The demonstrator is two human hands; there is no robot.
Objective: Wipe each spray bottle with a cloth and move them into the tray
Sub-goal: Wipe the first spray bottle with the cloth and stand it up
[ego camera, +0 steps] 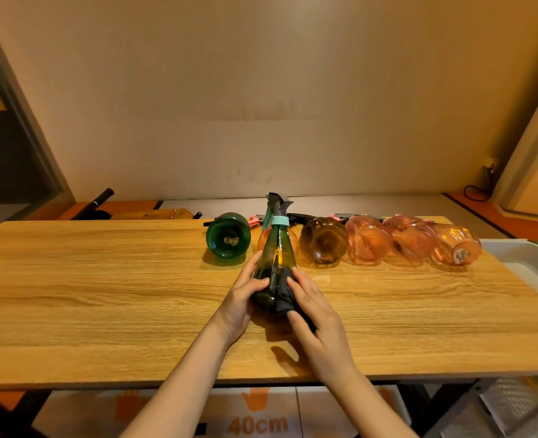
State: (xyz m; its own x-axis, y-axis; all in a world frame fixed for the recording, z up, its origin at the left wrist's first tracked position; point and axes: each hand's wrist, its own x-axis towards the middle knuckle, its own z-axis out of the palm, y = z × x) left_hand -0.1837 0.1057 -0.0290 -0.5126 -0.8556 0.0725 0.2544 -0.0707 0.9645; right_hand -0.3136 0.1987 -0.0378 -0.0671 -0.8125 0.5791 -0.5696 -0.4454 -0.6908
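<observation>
One text can be read: "40cm" in orange on the white floor sheet [258,425] under the table, at six o'clock, beneath an orange hand symbol [255,398].

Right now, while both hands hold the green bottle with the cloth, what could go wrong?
1. The green spray bottle is lifted off the table; the left hand holds only its base, so it might slip.
2. The bottles lying in the row could roll if bumped.
3. The tray sits far right, a long carry.
</observation>
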